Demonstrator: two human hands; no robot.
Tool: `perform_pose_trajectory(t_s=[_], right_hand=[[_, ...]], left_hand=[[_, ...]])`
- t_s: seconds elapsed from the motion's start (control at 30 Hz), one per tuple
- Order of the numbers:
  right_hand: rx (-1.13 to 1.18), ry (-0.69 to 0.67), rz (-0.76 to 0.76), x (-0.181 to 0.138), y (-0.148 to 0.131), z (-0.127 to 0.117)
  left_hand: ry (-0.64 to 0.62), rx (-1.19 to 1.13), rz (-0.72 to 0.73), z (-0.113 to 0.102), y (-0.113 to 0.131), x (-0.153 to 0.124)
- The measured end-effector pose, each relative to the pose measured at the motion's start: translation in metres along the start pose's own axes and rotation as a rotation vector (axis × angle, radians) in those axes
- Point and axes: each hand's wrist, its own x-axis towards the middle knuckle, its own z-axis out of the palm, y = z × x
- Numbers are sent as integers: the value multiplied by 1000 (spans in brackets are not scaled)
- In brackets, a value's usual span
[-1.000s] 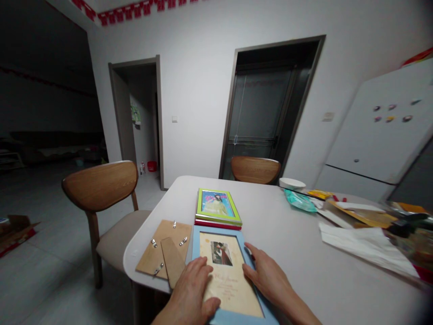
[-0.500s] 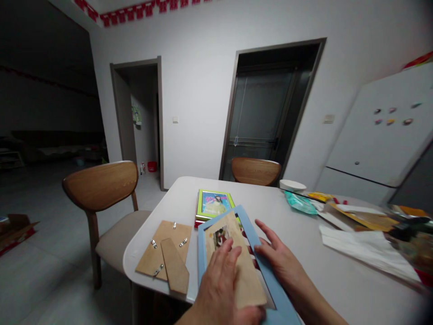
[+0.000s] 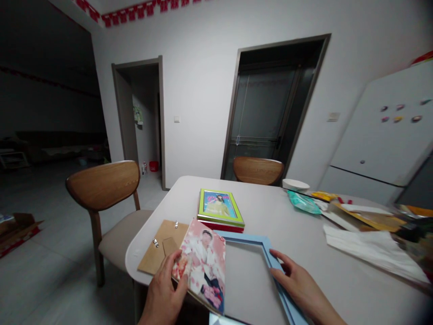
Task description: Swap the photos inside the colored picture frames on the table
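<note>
My left hand (image 3: 167,284) grips the left edge of a photo print (image 3: 206,266), picture side up, with a figure in white among pink flowers. The print partly covers the brown backing board (image 3: 152,253) with its metal clips, which lies at the table's left edge. On the other side, my right hand (image 3: 294,280) has its thumb and fingers around the right side of a light blue picture frame (image 3: 267,253). Its opening shows the bare tabletop. The frame's near part is cut off by the bottom of the view.
Beyond the frame lies a lime green framed picture (image 3: 219,207) on top of a red one (image 3: 223,227). To the right are a teal packet (image 3: 303,203), a white bowl (image 3: 296,185), white paper (image 3: 372,250) and clutter. Wooden chairs (image 3: 104,185) stand around the white table (image 3: 270,205).
The photo has come out of the blue frame, turned picture side up, and moved left with my left hand over the backing board. The frame has swung round and sits lower, its opening bare.
</note>
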Motion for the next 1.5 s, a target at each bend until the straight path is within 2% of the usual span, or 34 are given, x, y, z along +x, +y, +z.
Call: perform_pose_trajectory(t_s=[0.13,0.3,0.4,0.5,0.63,0.73,0.8,0.87,0.97,1.03,1.07,1.13,1.2,1.27,1.33,1.43,1.5], right_hand=[[-200,53,-28,4,11,8],[-307,54,-87,4,9,12],[-338,58,-94,2,9,11],[-348,65,-106,2,9,12],[-346,71,-107,3,11,13],[-296,118,-177,3,10,14],[-207,168,-244,0,2,13],[-66,140,-260,-5,-13,15],[215,-105,-166,-18,-41,23],[438,-254,-60,-26,-58,32],[560,-287,-10,-28,-64,35],[794,-262,35,-29,-70,39],[931,-166,26,-25,-68,35],[922,-98,32,-18,-62,24],[823,-101,79,-11,-52,10],[668,-168,161,-5,-38,-5],[602,-196,179,-3,-31,-6]], left_hand=[[-119,175,16,0,-12,-8],[-121,334,100,-5,-14,-8],[-125,348,188,-3,-14,-9],[-231,334,297,6,-13,-11],[-365,326,354,20,-10,-12],[-340,272,393,23,-7,-8],[-269,161,408,18,-2,-1],[-148,-29,346,11,10,7],[0,-456,86,7,37,16],[-8,-779,-88,13,57,17],[-42,-912,-147,18,64,15],[-130,-1071,-200,32,73,10],[-210,-1118,-196,44,73,4],[-230,-1102,-180,51,67,1],[-198,-1029,-166,51,58,0],[-190,-748,-90,47,46,0],[-274,-514,35,47,41,-2]])
